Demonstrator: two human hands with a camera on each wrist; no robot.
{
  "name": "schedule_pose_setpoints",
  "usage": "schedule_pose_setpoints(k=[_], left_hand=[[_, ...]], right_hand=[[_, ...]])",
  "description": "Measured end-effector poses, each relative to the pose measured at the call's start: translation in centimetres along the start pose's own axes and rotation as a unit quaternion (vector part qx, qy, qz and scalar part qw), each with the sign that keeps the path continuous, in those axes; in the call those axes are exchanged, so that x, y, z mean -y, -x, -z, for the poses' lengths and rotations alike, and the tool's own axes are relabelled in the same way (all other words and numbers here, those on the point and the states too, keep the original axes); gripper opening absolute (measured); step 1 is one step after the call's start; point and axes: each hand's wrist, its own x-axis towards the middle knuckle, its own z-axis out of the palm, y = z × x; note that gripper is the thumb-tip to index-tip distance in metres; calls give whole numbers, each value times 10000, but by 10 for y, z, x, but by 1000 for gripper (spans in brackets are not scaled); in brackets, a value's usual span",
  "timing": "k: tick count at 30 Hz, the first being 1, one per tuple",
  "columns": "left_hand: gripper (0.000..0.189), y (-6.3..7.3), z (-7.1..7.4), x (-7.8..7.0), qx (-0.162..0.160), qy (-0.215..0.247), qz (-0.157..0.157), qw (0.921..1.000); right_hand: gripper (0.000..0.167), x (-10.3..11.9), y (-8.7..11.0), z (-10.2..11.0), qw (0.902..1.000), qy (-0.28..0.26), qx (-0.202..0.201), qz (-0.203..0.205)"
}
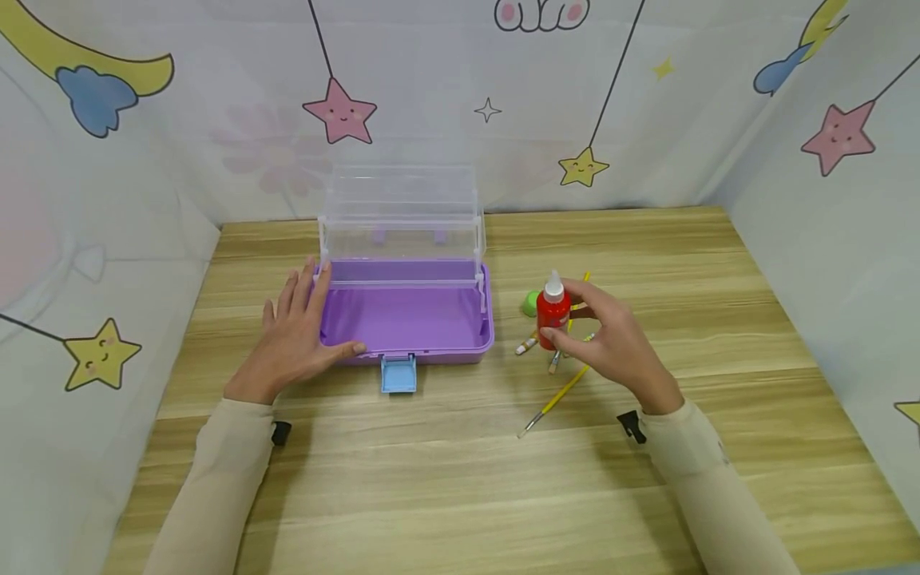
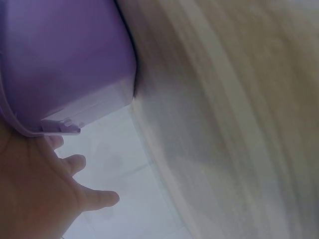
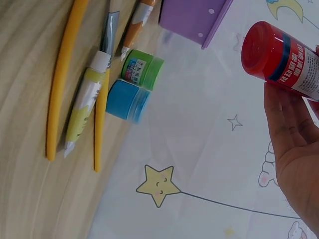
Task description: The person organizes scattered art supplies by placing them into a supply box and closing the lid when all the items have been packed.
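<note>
A purple storage box (image 1: 431, 358) stands with its clear lid and trays (image 1: 402, 192) raised at the back and its light blue latch (image 1: 398, 375) hanging at the front. My left hand (image 1: 291, 343) rests on its left side, fingers spread along the edge and thumb across the front rim. In the left wrist view, the palm (image 2: 35, 189) lies against the rim. To the right of the box, my right hand (image 1: 614, 343) grips a red paint bottle (image 1: 553, 311) with a white pointed cap, upright. The right wrist view shows the bottle's base (image 3: 256, 50) raised above the table.
Below and behind the bottle lie several yellow-handled paintbrushes (image 1: 564, 391). A green paint jar (image 3: 143, 69), a blue paint jar (image 3: 127, 101) and a yellow paint tube (image 3: 83, 102) show in the right wrist view. Patterned white cloth (image 1: 417, 72) borders the wooden table (image 1: 431, 479).
</note>
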Motion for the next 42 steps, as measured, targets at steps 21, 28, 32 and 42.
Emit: schedule_pose_setpoints(k=[21, 28, 32, 42], left_hand=[[129, 0, 1, -1, 52, 17, 46, 10000], [129, 0, 0, 1, -50, 11, -52, 10000], [129, 1, -1, 1, -53, 49, -59, 10000], [129, 1, 1, -1, 46, 34, 36, 10000]], right_hand=[[63, 8, -30, -5, 9997, -102, -94, 193], [63, 10, -39, -8, 9992, -183, -91, 337], [63, 10, -44, -12, 9987, -137, -127, 467], [68, 12, -53, -16, 9989, -76, -137, 443]])
